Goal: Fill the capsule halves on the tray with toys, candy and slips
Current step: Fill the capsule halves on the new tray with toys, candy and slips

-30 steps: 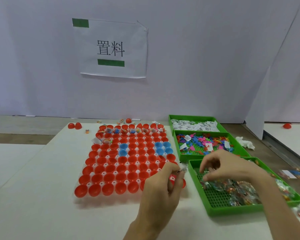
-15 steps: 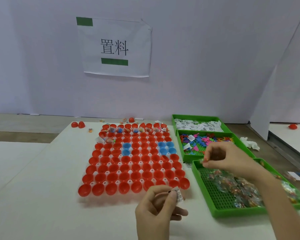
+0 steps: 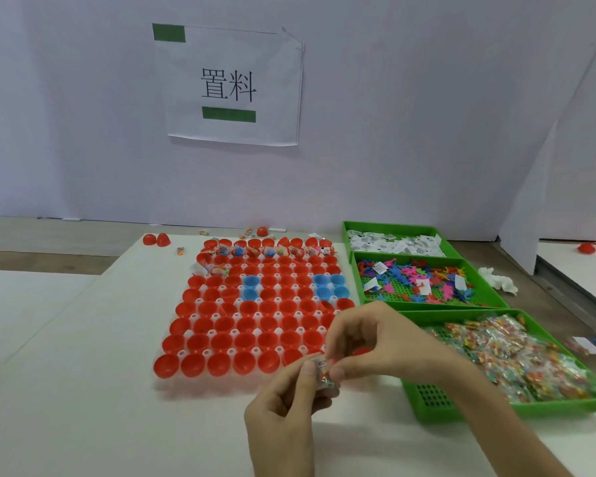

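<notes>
Packet: caught right between the two sets of fingertips, a small clear wrapper with coloured bits inside, held low over the white table.
Left hand: up from below, fingers curled, thumb and forefinger nipping the packet's left edge, so the packet sits at the very tips.
Right hand: in from the right, thumb and forefinger clamped on the packet's right edge, the other fingers arched above it.
Tray: straight beyond the fingers and spreading off to their left. Its near right corner is hidden behind the right hand.
Red halves: row upon row, the nearest row just left of the left hand's fingertips, mouths up, unfilled.
Blue halves: well beyond the fingers, mid-tray, a pair off to the left and a cluster straight past the right hand's knuckles.
Filled halves: farthest from the fingers, along the far rows, with small bright items inside, too small to tell which.
Candy bin: green, just right of the fingers, behind the right wrist, heaped with wrapped candy.
Toy bin: next one beyond the right hand's fingers, coloured toys with a few slips on top.
Slip bin: farthest back of the three, white slips piled inside.
</notes>
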`<state>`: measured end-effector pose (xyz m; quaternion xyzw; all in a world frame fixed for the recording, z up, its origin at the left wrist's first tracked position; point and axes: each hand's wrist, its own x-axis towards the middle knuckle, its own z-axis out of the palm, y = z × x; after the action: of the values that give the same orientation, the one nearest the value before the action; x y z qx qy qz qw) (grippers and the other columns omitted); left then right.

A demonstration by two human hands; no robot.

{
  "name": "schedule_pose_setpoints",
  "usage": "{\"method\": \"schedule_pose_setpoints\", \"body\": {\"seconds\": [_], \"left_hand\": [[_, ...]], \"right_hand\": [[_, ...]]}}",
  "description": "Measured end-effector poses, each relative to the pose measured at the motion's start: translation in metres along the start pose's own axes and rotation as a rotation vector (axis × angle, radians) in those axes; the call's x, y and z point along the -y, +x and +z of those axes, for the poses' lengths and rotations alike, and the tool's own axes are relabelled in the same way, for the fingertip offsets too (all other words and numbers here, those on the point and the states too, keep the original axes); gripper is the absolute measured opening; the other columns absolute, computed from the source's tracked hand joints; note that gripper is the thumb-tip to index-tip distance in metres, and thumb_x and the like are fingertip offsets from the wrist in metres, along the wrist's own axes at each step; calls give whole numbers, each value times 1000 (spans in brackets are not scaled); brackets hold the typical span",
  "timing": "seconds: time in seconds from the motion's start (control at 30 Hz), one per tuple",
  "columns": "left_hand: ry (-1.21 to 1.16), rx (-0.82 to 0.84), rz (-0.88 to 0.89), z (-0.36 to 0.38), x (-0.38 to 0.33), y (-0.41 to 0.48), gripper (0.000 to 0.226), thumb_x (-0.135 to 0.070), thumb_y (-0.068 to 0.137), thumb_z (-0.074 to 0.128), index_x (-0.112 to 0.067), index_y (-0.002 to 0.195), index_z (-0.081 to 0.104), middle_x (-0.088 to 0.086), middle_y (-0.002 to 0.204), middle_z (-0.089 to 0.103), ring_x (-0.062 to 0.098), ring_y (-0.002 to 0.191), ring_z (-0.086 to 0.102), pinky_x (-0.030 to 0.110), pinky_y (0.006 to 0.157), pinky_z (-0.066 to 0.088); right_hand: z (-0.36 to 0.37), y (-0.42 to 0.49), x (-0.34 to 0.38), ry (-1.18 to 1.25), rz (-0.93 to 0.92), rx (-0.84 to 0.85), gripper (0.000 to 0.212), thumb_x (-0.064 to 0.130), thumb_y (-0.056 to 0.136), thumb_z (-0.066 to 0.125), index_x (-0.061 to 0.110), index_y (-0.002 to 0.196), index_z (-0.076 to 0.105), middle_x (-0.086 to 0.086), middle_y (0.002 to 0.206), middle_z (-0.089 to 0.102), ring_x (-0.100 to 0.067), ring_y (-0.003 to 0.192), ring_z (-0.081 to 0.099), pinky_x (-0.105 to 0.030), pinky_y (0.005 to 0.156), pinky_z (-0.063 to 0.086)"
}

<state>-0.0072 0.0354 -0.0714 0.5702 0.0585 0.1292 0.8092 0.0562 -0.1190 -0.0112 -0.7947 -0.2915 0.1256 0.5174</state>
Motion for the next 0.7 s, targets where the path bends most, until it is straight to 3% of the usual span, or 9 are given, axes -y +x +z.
{"method": "schedule_pose_setpoints", "body": {"seconds": [0.2,0.37,0.5,0.63,0.7], "left_hand": [[59,60,-47,1,1,-3,42,-11,97,51,-21,67,78,15,66,73,28,55,69,27,52,56],[154,109,24,1,1,-6,25,6,86,65,-16,85,75,9,69,74,26,60,71,26,55,58],[97,175,-70,1,2,-6,25,10,88,60,-10,82,74,14,72,74,29,62,72,27,57,58],[110,265,-116,3,3,-6,22,9,90,57,-6,85,72,12,73,75,27,65,72,25,58,57],[121,287,-119,5,3,-7,21,9,91,57,-7,85,71,11,73,75,25,65,72,24,59,57]], "right_hand": [[4,2,-5,-77,-6,-20,15,14,80,82,25,85,75,1,85,74,-17,80,70,-26,76,56],[4,3,-8,-106,-30,-81,11,17,81,81,25,86,75,1,85,73,-15,80,70,-27,75,58],[-8,3,-10,-161,-3,-356,9,20,86,76,29,85,74,4,84,73,-13,80,70,-31,77,60],[-47,2,-24,-132,175,-761,10,17,90,72,25,85,75,8,79,74,-6,73,68,-24,72,55],[-66,7,-31,-156,290,-842,12,14,89,73,25,83,76,6,77,74,-10,74,69,-28,75,56]]}}
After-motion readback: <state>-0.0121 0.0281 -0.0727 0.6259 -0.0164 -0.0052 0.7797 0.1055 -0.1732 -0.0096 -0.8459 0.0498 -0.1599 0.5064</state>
